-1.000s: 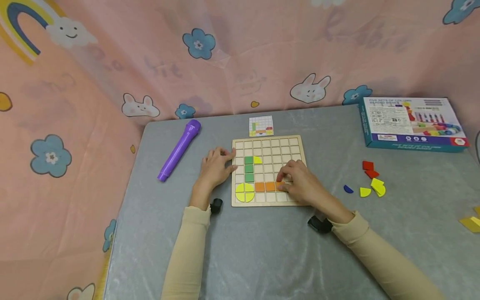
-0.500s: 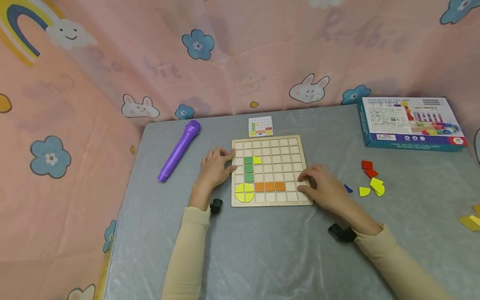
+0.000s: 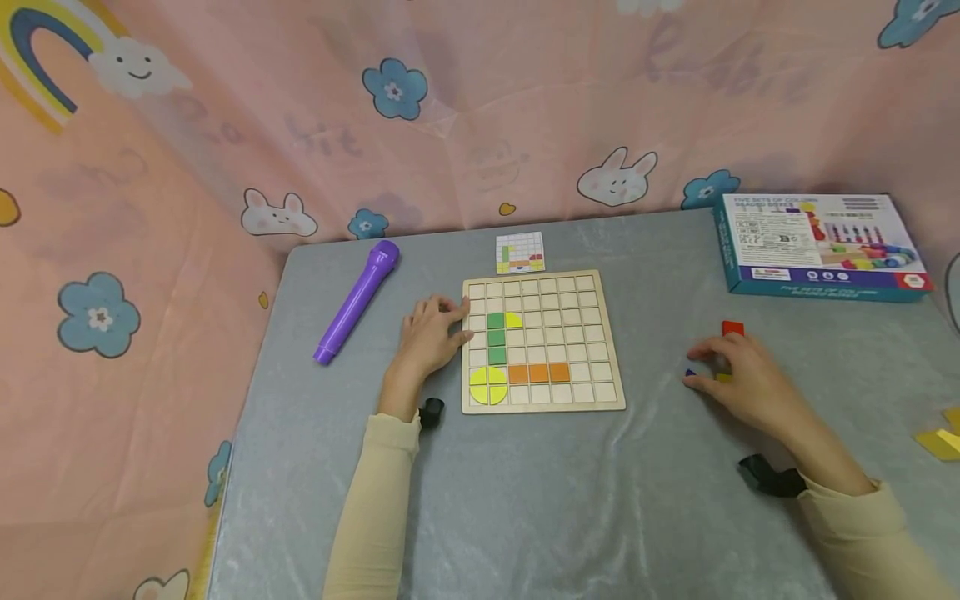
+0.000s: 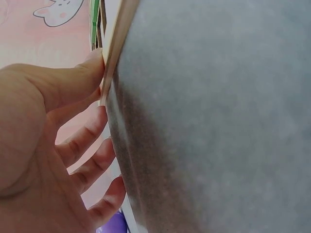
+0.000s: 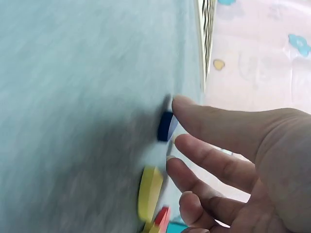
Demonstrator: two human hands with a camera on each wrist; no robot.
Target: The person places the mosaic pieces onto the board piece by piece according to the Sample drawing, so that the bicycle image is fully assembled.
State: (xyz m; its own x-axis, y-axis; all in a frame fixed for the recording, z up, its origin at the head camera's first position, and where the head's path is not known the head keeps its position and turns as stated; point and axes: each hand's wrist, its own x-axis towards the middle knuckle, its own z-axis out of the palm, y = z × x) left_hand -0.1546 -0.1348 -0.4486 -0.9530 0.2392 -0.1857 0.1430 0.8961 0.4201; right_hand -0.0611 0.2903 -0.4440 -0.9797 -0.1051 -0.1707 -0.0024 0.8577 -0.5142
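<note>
Pink curtain (image 3: 465,108) behind and at left, printed with rabbits and flowers. Grey-clothed worktop (image 3: 525,508) meets it along the back edge; left edge slants toward the viewer. Boxed set (image 3: 825,246) at back right. Gridded wooden board (image 3: 573,334) near mid-worktop, cloth stretching from its right edge to the right hand and along its front. Purple microphone (image 3: 356,304) lies diagonally, left. Right hand (image 3: 750,383): thumb and forefinger parted around blue piece (image 5: 166,126) on the cloth; contact cannot be told. Left hand (image 3: 427,333): fingers spread, thumb touching board's left edge. Printed card (image 3: 519,252) just beyond board. Orange squares (image 3: 538,372) form a row on it.
</note>
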